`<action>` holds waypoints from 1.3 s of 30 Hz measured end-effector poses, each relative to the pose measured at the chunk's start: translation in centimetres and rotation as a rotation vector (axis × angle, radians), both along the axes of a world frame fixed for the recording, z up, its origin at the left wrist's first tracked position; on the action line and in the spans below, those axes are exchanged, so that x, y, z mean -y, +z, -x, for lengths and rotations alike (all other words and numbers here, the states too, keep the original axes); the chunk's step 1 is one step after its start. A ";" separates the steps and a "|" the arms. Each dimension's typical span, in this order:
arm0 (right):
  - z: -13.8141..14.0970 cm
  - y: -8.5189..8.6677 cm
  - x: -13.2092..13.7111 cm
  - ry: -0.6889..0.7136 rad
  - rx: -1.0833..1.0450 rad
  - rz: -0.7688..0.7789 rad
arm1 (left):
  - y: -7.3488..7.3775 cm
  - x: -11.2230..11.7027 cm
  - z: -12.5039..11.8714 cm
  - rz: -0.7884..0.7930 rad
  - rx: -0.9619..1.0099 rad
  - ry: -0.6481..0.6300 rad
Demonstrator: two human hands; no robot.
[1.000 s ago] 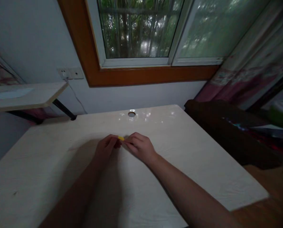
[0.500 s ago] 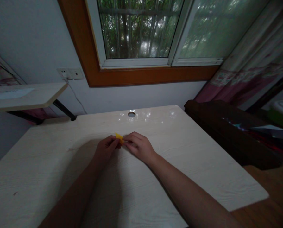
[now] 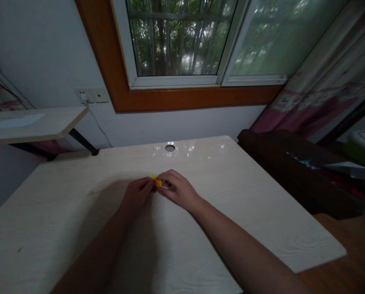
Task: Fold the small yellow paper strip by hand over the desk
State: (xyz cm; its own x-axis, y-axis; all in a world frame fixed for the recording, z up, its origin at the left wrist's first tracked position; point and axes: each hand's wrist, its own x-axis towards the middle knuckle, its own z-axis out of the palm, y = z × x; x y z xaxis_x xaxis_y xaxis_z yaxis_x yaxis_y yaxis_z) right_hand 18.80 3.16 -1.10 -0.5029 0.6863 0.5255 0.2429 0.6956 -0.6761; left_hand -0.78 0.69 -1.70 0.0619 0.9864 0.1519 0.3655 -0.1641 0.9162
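Note:
A small yellow piece of folded paper (image 3: 157, 182) is between my two hands, over the middle of the pale wood-grain desk (image 3: 231, 228). My left hand (image 3: 137, 192) pinches its left side between thumb and fingers. On the other side, the thumb and forefinger of my right hand (image 3: 179, 188) are closed on its right edge, with the other fingers curled. A pointed corner of the paper sticks up between the fingertips. The fingers cover much of the paper, so its full shape is hidden.
Toward the desk's back edge is a round cable hole (image 3: 170, 148). A raised shelf (image 3: 56, 122) on black legs stands at the left, with a white sheet on it. Behind are a wall socket (image 3: 92, 95) and a window; dark furniture (image 3: 280, 171) adjoins the right.
The yellow paper has turned slightly and shifted a little to the right. My left hand has moved slightly right with it, and my right fingertips have changed their hold.

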 end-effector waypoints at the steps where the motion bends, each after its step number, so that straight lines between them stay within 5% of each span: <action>1: 0.0 0.0 0.0 0.001 0.004 0.005 | 0.0 0.0 0.0 0.002 -0.002 -0.004; 30: 0.1 -0.5 -0.2 -0.039 -0.016 0.142 | 0.6 0.1 -0.2 -0.002 -0.068 -0.030; 39: 0.2 -1.0 -0.5 -0.042 -0.234 0.377 | 0.7 0.2 -0.4 0.028 0.043 -0.008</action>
State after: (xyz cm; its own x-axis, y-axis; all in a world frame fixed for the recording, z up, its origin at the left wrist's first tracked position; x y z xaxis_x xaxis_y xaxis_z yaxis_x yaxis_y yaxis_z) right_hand 18.61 3.63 -2.14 -0.3677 0.8690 0.3311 0.0757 0.3828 -0.9207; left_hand -0.37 0.50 -0.98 0.0639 0.9899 0.1266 0.3242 -0.1406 0.9355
